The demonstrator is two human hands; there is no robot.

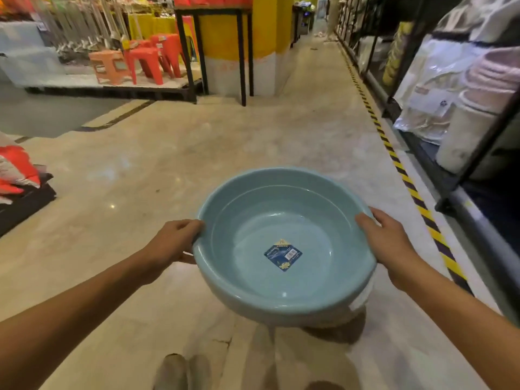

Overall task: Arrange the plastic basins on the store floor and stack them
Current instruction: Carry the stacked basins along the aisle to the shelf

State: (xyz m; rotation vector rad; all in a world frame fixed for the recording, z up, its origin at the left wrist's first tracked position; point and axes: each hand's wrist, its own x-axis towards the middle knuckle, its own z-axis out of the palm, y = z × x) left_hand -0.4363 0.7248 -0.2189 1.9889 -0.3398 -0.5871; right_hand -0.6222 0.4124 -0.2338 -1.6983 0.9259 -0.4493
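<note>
- Head view: a blue plastic basin (270, 218) is held mouth up over the store floor (174, 153), in the near middle of the aisle and just ahead of the person's shoes (183, 371).
- The left hand (174, 243) grips the left rim, thumb on top and fingers curled beneath. The right hand (389, 243) grips the opposite rim, thumb on the lip and fingers down the outer wall. Holding it on both sides probably keeps the wide, light bowl level and easy to aim.
- A price sticker (282, 256) lies flat on the inside bottom. The basin holds nothing else, so another could nest into it.
- A pale shape (360, 304) shows under the near right side, with a shadow on the floor below. It may be another basin underneath. I cannot tell whether the blue one is seated on it or hanging just above.
- Striped tape (408, 182) runs along the floor's right edge beside a dark shelf rack (478, 153). Red stools (153, 59) stand at the far left, well apart.
- My reading is that the basin is being placed or stacked, and lowering it evenly would stop the rim from catching.
</note>
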